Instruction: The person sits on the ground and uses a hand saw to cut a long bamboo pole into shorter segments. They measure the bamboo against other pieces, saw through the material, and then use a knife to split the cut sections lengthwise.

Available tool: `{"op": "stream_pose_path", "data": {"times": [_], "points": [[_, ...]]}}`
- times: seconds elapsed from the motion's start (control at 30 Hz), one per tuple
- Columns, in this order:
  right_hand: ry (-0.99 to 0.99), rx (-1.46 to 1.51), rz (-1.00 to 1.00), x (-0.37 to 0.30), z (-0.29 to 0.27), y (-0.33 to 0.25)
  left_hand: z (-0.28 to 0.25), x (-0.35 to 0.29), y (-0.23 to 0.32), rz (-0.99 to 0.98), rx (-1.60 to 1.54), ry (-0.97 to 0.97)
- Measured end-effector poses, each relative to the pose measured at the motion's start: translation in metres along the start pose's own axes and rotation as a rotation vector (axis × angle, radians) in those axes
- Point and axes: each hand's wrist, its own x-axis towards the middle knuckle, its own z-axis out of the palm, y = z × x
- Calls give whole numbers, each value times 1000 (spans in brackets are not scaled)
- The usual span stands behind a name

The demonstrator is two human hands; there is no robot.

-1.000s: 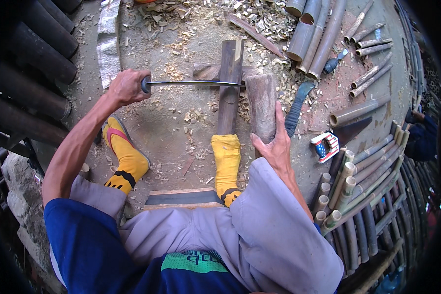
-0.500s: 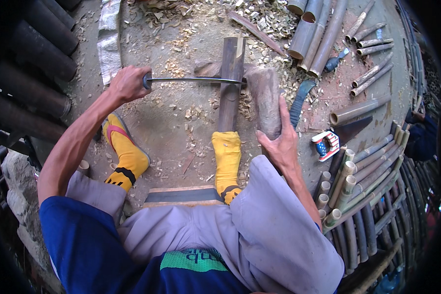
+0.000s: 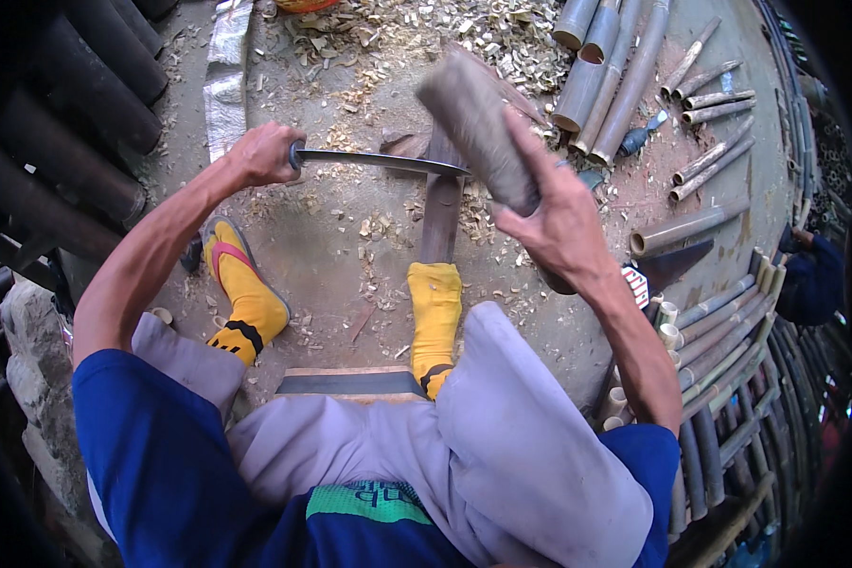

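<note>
My left hand [image 3: 263,154] is closed round the dark handle of a long knife [image 3: 369,159]. Its blade points right and lies across a dark bamboo piece [image 3: 440,220] on the ground. My right hand [image 3: 563,222] grips a thick, rough wooden mallet [image 3: 475,128], tilted up to the left above the blade's tip and slightly blurred. The mallet hides the far end of the bamboo. My right foot in a yellow sock [image 3: 435,303] is at the bamboo's near end. A wood piece [image 3: 404,143] lies under the bamboo's far part.
Wood chips [image 3: 360,57] litter the ground. Wide bamboo tubes [image 3: 582,90] and thinner sticks [image 3: 715,166] lie at the right, near a saw [image 3: 677,265]. Bundled bamboo [image 3: 729,331] stands farther right. Dark tubes [image 3: 66,161] line the left. Another person's dark sleeve [image 3: 809,284] shows at the right edge.
My right hand has lifted the mallet and swung its head up and left over the bamboo. The knife's tip has dropped slightly, and its handle has shifted a little right.
</note>
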Motion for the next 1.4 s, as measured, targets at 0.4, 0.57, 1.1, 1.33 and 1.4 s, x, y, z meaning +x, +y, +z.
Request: {"op": "stream_pose_path", "data": {"times": [0.4,0.57,1.1,1.33,1.4], "points": [[-225,-129,90,6,22,13,-4,7,2,26,-50,-65],[166,233,-231,35,-35,-28,-8,6,1,-3,-55,-71],[59,272,-67,23,10,-3,6,1,-4,56,-68,-79],[-211,-66,18,3,45,19,5,13,-11,43,-122,-194],[-176,10,101,1,36,16,11,3,-4,8,-49,-45]]}}
